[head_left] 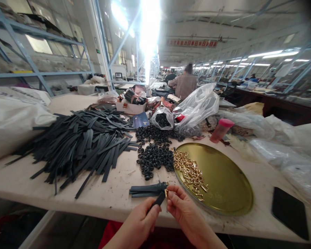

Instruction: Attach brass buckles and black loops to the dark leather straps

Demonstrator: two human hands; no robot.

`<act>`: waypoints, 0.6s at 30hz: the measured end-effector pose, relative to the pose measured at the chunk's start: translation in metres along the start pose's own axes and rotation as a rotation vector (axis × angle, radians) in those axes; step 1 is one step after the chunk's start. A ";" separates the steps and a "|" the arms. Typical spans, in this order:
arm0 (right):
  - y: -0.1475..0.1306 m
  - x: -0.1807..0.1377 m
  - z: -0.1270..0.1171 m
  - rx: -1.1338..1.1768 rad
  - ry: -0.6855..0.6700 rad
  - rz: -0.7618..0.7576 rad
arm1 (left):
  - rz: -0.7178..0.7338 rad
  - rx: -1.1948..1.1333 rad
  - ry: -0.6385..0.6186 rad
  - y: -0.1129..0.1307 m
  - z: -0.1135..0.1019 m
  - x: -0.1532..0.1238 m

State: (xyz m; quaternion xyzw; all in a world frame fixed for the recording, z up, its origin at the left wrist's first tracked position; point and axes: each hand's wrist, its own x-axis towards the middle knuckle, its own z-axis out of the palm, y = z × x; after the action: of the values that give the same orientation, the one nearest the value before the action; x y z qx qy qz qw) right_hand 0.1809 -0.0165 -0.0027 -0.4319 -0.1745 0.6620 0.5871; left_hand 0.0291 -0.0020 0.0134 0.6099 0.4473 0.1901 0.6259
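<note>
My left hand (145, 218) is closed on a short dark strap (159, 200), its thumb lying along the top. Pinched in the fingers of my right hand (180, 204) is a small gold buckle (166, 193), which meets the strap's far end. Whether the strap passes through the buckle is too small to tell. Just beyond my hands lies a small stack of straps (145, 190) with gold pieces at its right end. A round gold tray (223, 186) to the right carries a heap of gold buckles (190, 169). Black loops (155, 157) are piled farther back.
At left, a large heap of dark strips (80, 145) spreads beside a white sack (12, 117). Behind the loops are clear plastic bags (197, 107) and a pink-lidded jar (221, 130). A black phone-like slab (289, 211) lies near the right edge. A person (186, 84) sits farther back.
</note>
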 end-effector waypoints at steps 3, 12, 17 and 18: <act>0.010 0.001 0.003 0.085 0.007 0.068 | 0.112 0.151 0.015 0.001 -0.002 0.001; 0.030 0.005 -0.008 -0.137 0.074 -0.034 | 0.056 0.245 -0.015 0.009 0.002 0.015; 0.026 0.007 -0.004 -0.068 0.150 -0.075 | -0.047 0.155 -0.046 0.005 0.001 0.017; 0.027 0.007 -0.004 -0.086 0.136 -0.070 | -0.024 0.128 -0.037 0.003 0.001 0.018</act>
State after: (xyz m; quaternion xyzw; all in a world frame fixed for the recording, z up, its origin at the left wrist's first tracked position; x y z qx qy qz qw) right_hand 0.1675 -0.0177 -0.0281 -0.4944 -0.1778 0.6022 0.6011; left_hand 0.0405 0.0117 0.0101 0.6466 0.4542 0.1423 0.5961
